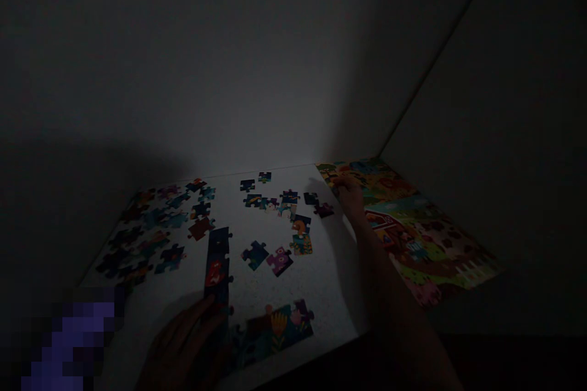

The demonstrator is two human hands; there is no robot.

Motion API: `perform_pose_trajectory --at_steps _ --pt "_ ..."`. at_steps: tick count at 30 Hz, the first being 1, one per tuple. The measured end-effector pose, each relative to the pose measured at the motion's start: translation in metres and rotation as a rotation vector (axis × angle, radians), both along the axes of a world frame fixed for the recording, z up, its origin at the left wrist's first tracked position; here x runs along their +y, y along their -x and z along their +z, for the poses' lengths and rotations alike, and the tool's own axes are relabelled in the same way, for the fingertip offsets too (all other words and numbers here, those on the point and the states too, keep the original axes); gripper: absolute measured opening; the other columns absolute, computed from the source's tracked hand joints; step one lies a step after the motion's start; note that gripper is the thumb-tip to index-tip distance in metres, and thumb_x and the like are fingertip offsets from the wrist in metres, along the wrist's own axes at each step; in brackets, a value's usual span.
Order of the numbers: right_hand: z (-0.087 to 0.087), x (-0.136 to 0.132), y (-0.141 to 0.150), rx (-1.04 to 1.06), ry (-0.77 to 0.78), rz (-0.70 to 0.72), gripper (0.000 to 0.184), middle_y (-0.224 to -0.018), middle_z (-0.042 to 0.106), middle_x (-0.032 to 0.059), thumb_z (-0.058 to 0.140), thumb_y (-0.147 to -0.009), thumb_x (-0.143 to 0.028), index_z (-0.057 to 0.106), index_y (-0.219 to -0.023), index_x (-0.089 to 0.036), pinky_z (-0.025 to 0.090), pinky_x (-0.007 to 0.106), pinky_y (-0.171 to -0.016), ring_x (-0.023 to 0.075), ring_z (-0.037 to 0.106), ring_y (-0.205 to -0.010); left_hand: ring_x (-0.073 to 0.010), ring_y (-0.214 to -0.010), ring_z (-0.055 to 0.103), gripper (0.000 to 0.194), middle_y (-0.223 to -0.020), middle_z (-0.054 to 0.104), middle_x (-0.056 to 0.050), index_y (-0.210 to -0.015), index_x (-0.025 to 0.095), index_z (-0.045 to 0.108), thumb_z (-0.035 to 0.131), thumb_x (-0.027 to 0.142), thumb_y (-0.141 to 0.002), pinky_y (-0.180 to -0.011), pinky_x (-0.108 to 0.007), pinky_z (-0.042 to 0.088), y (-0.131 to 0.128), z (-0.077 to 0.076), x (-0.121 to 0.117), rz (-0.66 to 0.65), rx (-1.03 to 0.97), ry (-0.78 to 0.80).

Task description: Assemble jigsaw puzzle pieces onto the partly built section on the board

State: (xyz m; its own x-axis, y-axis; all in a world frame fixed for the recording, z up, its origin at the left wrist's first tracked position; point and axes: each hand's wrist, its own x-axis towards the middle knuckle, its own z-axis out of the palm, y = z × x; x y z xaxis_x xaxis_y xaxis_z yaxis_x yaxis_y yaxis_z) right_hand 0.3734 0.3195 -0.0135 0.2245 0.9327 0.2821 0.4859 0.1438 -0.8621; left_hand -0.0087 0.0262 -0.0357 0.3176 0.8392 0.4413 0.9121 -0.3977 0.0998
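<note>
Nearest the camera, a blurred purple patch [68, 336] fills the lower left corner, too pixelated to identify. Just right of it, the left hand [181, 342] lies open and low on a white speckled counter [321, 269], fingers spread and angled up and to the right. Its fingertips touch the bottom of a long strip of joined dark-blue cardboard jigsaw pieces [217, 263], and it shows no grip on anything. Beside that hand, a joined block of dark floral jigsaw pieces [275, 330] sits near the counter's front edge.

The right forearm [389, 293] stretches up across the frame, with the right hand [348, 195] at its far end, fingers bunched over the upper left edge of a flat, brightly printed farm-scene sheet with a red barn [426, 244]. It is too dark to tell whether those fingers pinch anything. A small dark loose jigsaw piece [323, 210] lies just beside that hand.

Bare counter stretches between the forearm and the loose central pieces, among them a purple jigsaw piece [279, 261] and a blue jigsaw piece [255, 255]. A dense scatter of loose jigsaw pieces [151, 226] spreads toward the counter's left edge. The far edge meets a plain grey wall [229, 73].
</note>
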Motion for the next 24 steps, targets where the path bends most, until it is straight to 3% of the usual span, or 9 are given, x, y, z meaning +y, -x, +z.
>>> perform_pose_trajectory --at_steps 3,6,9,14,19,21,24 --pt "0.005 -0.006 -0.001 -0.110 0.133 0.050 0.036 -0.096 0.072 0.0096 0.044 -0.074 -0.021 0.072 -0.098 -0.016 0.050 0.037 -0.083 0.0234 0.064 -0.089 -0.0251 -0.113 0.062 0.037 -0.132 0.061 -0.004 -0.124 0.032 0.060 0.055 0.049 -0.092 -0.088 -0.039 0.055 -0.001 0.002 -0.001 0.017 -0.019 0.033" --pt "0.013 -0.016 -0.004 -0.256 0.270 0.257 0.034 -0.107 0.070 0.0101 0.056 -0.077 -0.022 0.070 -0.107 -0.016 0.049 0.034 -0.086 0.0224 0.064 -0.095 -0.0253 -0.111 0.062 0.037 -0.130 0.062 -0.005 -0.123 0.031 0.061 0.053 0.050 -0.093 -0.086 -0.038 0.055 -0.005 0.009 -0.001 0.004 -0.028 -0.005" --pt "0.024 -0.026 -0.010 -0.416 0.333 0.459 0.046 -0.116 0.067 0.0122 0.072 -0.072 -0.029 0.066 -0.116 -0.016 0.048 0.034 -0.089 0.0251 0.061 -0.103 -0.0251 -0.111 0.062 0.035 -0.129 0.062 -0.005 -0.120 0.030 0.062 0.050 0.050 -0.094 -0.086 -0.038 0.055 -0.011 0.017 -0.001 0.001 -0.054 -0.014" --pt "0.034 -0.033 -0.015 -0.594 0.358 0.440 0.034 -0.105 0.065 0.0100 0.078 -0.066 -0.028 0.066 -0.096 -0.017 0.047 0.032 -0.083 0.0253 0.058 -0.100 -0.0272 -0.115 0.059 0.032 -0.131 0.061 -0.006 -0.119 0.029 0.062 0.053 0.047 -0.094 -0.093 -0.044 0.051 -0.016 0.020 -0.004 0.041 -0.108 0.059" --pt "0.041 -0.043 -0.010 -0.364 0.364 0.385 0.029 -0.075 0.058 0.0009 0.077 -0.063 -0.030 0.053 -0.075 -0.019 0.041 0.026 -0.061 0.0157 0.052 -0.070 -0.0276 -0.116 0.058 0.030 -0.132 0.060 -0.006 -0.115 0.029 0.064 0.054 0.046 -0.093 -0.095 -0.046 0.049 -0.018 0.019 -0.004 0.057 -0.119 0.090" --pt "0.048 -0.061 -0.007 -0.179 0.280 0.401 0.031 -0.068 0.054 -0.0019 0.075 -0.064 -0.036 0.049 -0.071 -0.020 0.040 0.025 -0.059 0.0137 0.049 -0.065 -0.0270 -0.116 0.058 0.029 -0.132 0.060 -0.005 -0.114 0.029 0.064 0.055 0.045 -0.092 -0.096 -0.045 0.049 -0.019 0.020 -0.004 0.064 -0.128 0.096" --pt "0.055 -0.110 0.001 0.073 0.202 0.518 0.030 -0.073 0.057 -0.0008 0.071 -0.071 -0.044 0.056 -0.079 -0.019 0.044 0.027 -0.063 0.0145 0.053 -0.069 -0.0268 -0.116 0.058 0.028 -0.131 0.060 -0.005 -0.113 0.029 0.064 0.054 0.044 -0.092 -0.096 -0.045 0.049 -0.021 0.022 -0.004 0.077 -0.148 0.101"
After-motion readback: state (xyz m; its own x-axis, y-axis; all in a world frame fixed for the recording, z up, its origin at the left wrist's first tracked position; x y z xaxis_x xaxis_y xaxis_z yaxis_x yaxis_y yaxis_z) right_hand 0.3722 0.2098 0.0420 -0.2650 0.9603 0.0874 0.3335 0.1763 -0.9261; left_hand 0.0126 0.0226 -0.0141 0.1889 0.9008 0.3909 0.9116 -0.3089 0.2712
